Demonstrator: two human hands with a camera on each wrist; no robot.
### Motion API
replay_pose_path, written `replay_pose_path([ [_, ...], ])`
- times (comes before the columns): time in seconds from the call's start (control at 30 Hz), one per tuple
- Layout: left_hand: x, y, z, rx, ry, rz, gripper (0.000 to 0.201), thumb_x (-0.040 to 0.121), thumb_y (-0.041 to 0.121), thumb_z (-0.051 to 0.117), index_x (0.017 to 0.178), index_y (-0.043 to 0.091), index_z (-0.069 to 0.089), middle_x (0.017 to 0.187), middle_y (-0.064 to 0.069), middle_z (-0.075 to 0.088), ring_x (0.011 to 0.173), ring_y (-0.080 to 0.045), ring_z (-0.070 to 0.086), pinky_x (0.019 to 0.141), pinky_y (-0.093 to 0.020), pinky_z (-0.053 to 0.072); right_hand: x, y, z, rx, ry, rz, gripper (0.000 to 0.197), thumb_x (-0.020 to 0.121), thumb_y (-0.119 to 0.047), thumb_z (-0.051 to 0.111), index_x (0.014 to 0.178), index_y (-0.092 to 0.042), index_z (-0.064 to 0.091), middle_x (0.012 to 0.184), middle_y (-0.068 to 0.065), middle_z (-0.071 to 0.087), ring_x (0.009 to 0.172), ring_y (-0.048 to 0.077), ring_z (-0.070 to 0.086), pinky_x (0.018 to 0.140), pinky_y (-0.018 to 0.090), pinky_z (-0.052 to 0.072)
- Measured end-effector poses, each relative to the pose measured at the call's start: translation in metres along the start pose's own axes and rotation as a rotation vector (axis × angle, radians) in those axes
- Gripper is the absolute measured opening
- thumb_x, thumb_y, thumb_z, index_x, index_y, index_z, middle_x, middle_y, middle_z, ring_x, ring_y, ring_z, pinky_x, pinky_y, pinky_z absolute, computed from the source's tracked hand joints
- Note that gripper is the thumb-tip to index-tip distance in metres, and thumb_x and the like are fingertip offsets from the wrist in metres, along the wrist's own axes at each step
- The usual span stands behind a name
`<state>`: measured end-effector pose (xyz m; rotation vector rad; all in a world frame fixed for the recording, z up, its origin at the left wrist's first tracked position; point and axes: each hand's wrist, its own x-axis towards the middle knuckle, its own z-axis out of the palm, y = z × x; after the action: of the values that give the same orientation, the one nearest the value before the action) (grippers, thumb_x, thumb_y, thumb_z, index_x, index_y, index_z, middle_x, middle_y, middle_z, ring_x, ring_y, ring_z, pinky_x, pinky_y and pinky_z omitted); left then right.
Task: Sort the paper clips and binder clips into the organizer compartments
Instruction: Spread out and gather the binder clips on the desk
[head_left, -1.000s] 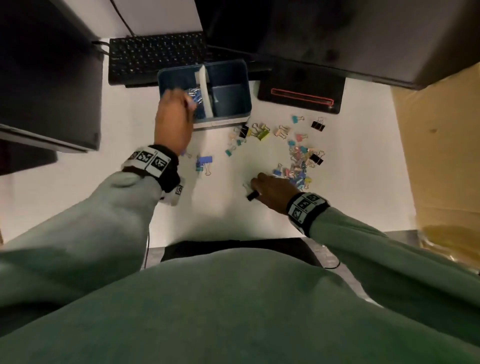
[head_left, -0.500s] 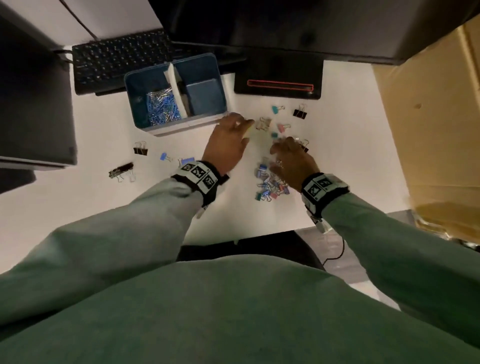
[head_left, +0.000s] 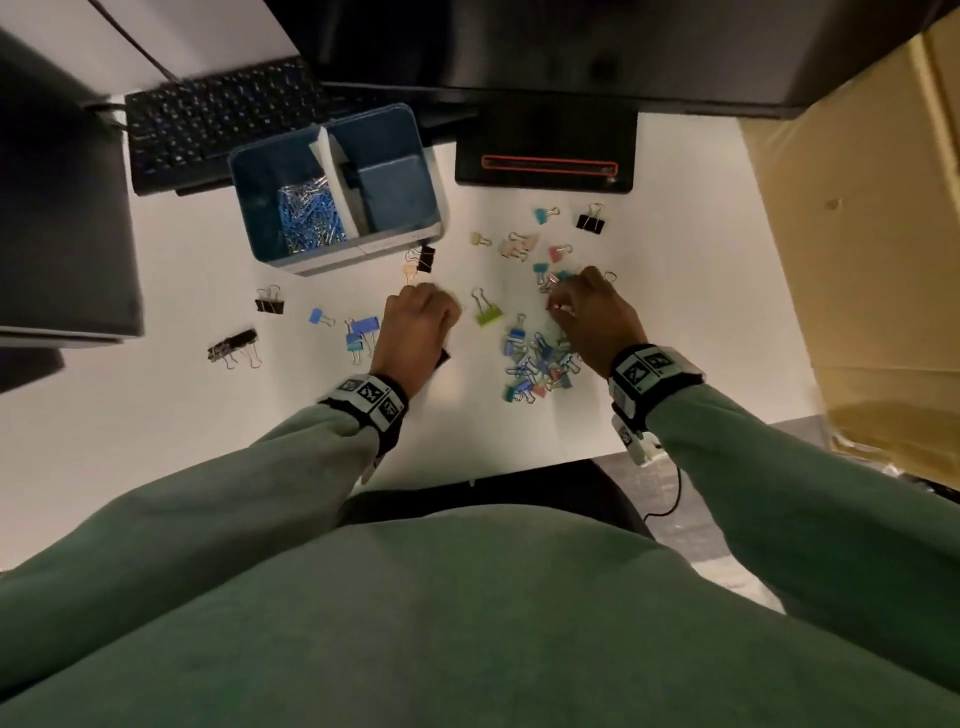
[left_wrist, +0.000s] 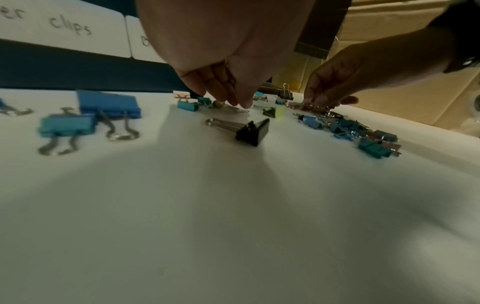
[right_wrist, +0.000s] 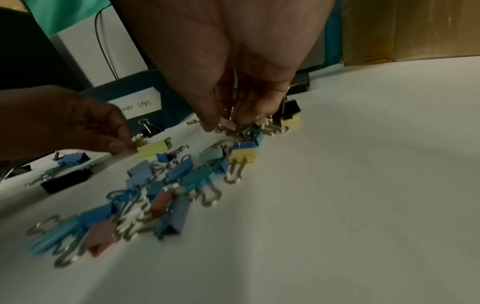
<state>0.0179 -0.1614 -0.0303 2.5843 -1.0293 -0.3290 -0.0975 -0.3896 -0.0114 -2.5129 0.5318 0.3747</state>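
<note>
Both hands on desk: L hand (head_left: 415, 332) fingers pinching clip, R hand (head_left: 592, 317) fingers pinching binder clips (head_left: 540, 358).

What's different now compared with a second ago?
The left hand has left the organizer and come down to the table, fingertips on a small clip near the green binder clip. The right hand moved from the near table edge up to the far end of the clip pile, pinching clips there. The organizer and its paper clips stayed put.
</note>
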Motion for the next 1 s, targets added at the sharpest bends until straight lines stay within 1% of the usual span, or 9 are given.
replay_pose_path([
  [0.13,-0.008,-0.007,-0.006,-0.045,0.065,-0.122,0.006,0.09,0.015,0.06,0.092,0.016,0.065,0.095,-0.006,0.064,0.087,-0.026,0.055,0.076,-0.036,0.037,0.008,-0.014,-0.005,-0.043,0.11,-0.006,0.027,0.096,-0.022,0.052,0.12,-0.009,0.053,0.121,0.012,0.048,0.102,0.027,0.056,0.081,0.039,0.055],
  [0.27,0.001,0.0,0.001,-0.047,0.011,-0.137,0.02,0.088,0.023,0.064,0.107,0.019,0.062,0.101,-0.003,0.061,0.095,-0.023,0.054,0.083,-0.037,0.038,0.014,-0.053,0.009,-0.048,0.0,-0.146,0.04,0.089,-0.034,0.061,0.12,-0.012,0.048,0.119,0.01,0.052,0.098,0.024,0.057,0.078,0.035,0.05],
  [0.37,0.01,0.009,0.009,0.022,-0.022,-0.101,0.009,0.086,0.015,0.063,0.094,0.018,0.062,0.093,-0.005,0.06,0.086,-0.026,0.055,0.076,-0.037,0.041,0.021,-0.074,0.027,-0.072,-0.083,-0.139,0.043,0.086,-0.034,0.065,0.119,-0.011,0.048,0.115,0.012,0.052,0.096,0.03,0.058,0.074,0.039,0.053],
  [0.53,0.006,0.015,0.008,0.045,-0.033,-0.041,0.012,0.082,0.001,0.057,0.08,0.013,0.06,0.081,-0.005,0.056,0.073,-0.026,0.054,0.066,-0.032,0.033,0.033,-0.067,0.019,0.063,-0.031,-0.069,0.035,0.09,-0.022,0.06,0.12,-0.009,0.049,0.123,0.013,0.048,0.098,0.028,0.059,0.084,0.04,0.053],
  [0.63,0.001,0.016,-0.014,-0.144,0.056,-0.083,0.019,0.079,-0.006,0.05,0.079,0.013,0.054,0.078,0.001,0.053,0.07,-0.016,0.046,0.064,-0.029,0.033,0.027,-0.052,0.006,0.094,0.016,-0.069,0.041,0.09,-0.024,0.062,0.125,-0.012,0.046,0.127,0.012,0.043,0.096,0.021,0.055,0.085,0.035,0.051],
  [0.7,0.004,0.008,-0.045,-0.321,0.205,-0.191,0.023,0.083,-0.006,0.044,0.081,0.015,0.052,0.079,0.005,0.052,0.071,-0.008,0.044,0.065,-0.021,0.038,0.018,-0.04,0.001,0.075,0.003,-0.078,0.038,0.089,-0.026,0.064,0.121,-0.013,0.047,0.124,0.01,0.045,0.097,0.024,0.058,0.082,0.038,0.053],
  [0.83,0.021,-0.051,-0.1,-0.327,0.513,-0.381,0.019,0.089,0.007,0.042,0.09,0.02,0.054,0.089,-0.004,0.064,0.081,-0.014,0.057,0.075,-0.025,0.047,-0.001,-0.021,0.007,0.02,-0.099,-0.099,0.036,0.088,-0.032,0.066,0.114,-0.014,0.049,0.119,0.007,0.049,0.095,0.023,0.057,0.076,0.038,0.054],
  [0.9,0.033,-0.079,-0.11,-0.194,0.5,-0.46,0.017,0.09,0.014,0.043,0.093,0.018,0.059,0.095,-0.004,0.067,0.088,-0.021,0.061,0.082,-0.032,0.048,-0.004,-0.019,0.013,0.018,-0.128,-0.089,0.034,0.088,-0.029,0.066,0.113,-0.015,0.05,0.123,0.007,0.048,0.098,0.025,0.058,0.077,0.041,0.055],
  [1.0,0.041,-0.077,-0.106,-0.032,0.423,-0.471,0.021,0.092,0.02,0.046,0.107,0.015,0.06,0.111,-0.012,0.06,0.103,-0.029,0.054,0.087,-0.035,0.038,-0.001,-0.019,0.015,0.061,-0.129,-0.057,0.029,0.089,-0.017,0.062,0.116,-0.014,0.051,0.13,0.008,0.044,0.107,0.029,0.058,0.084,0.041,0.055],
])
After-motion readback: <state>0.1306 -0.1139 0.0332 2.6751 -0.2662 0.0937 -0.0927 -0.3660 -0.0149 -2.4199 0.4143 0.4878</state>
